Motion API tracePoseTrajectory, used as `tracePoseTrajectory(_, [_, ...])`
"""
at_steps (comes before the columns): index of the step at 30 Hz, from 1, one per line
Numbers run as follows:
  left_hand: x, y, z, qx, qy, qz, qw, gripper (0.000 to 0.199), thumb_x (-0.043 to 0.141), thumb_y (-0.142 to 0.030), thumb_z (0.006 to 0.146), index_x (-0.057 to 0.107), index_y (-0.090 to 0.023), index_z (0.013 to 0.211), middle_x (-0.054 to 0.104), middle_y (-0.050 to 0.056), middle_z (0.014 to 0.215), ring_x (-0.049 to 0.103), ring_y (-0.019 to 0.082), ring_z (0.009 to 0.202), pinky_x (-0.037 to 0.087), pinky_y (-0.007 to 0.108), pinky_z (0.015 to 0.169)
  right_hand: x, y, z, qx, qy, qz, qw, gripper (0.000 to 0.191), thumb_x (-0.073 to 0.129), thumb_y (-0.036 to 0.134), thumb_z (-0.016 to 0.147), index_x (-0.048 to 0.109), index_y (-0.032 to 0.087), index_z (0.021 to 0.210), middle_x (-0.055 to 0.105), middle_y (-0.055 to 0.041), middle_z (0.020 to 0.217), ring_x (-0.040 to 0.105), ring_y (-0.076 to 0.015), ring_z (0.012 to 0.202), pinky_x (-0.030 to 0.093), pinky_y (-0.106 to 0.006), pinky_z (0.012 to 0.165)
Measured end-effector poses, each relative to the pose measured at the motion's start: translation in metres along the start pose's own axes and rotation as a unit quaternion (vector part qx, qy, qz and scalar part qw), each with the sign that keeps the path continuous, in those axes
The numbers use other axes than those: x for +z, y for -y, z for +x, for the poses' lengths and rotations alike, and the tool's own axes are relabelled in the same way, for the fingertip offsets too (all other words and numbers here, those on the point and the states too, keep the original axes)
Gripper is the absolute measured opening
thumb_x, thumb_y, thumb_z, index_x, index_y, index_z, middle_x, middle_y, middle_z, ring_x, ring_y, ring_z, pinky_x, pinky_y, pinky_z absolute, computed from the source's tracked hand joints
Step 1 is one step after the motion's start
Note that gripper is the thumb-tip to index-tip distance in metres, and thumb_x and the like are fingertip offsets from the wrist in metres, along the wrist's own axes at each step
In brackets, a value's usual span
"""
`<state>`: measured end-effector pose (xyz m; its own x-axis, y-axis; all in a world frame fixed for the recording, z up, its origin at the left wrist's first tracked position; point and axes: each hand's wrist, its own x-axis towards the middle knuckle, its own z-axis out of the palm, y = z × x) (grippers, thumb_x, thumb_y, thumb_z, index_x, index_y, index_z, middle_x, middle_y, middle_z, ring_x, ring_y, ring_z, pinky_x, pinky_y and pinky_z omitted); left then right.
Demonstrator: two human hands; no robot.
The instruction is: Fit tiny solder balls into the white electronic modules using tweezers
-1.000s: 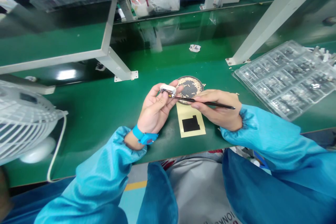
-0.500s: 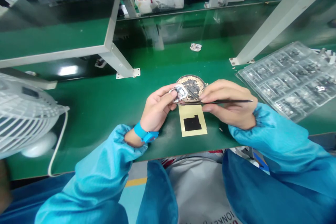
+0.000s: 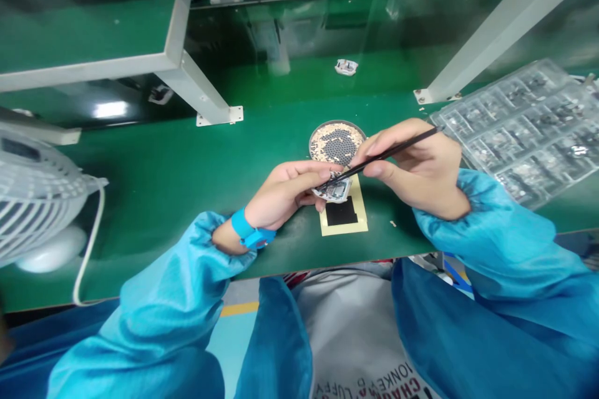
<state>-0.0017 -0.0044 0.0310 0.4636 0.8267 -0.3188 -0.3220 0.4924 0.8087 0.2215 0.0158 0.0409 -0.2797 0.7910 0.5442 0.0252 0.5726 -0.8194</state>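
Left fingers (image 3: 309,181): holding white part (image 3: 340,191)
Right fingers (image 3: 384,170): gripping black tool (image 3: 389,154), tip over the part
Round dish (image 3: 339,146): just beyond the fingers
Clear tray (image 3: 508,131): right of all fingers

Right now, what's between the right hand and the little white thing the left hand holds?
A black tool, in the head view. The right hand holds it, and its far end reaches over the white part in the left hand.
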Motion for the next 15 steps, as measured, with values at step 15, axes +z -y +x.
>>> tracePoseTrajectory(15, [-0.0056, 0.0016, -0.0017, -0.017, 0.043, -0.025, 0.999, 0.027, 0.077, -0.033, 0.088, 0.082, -0.015, 0.108, 0.076, 0.010, 0.089, 0.064, 0.012, 0.061, 0.050, 0.021, 0.053, 0.0047, 0.0020, -0.0011, 0.013, -0.007, 0.049, 0.999, 0.023, 0.086, 0.029, 0.081, 0.069, 0.022, 0.094, 0.076, -0.0048, 0.091, 0.076, -0.0203, 0.087, 0.066, -0.035, 0.078])
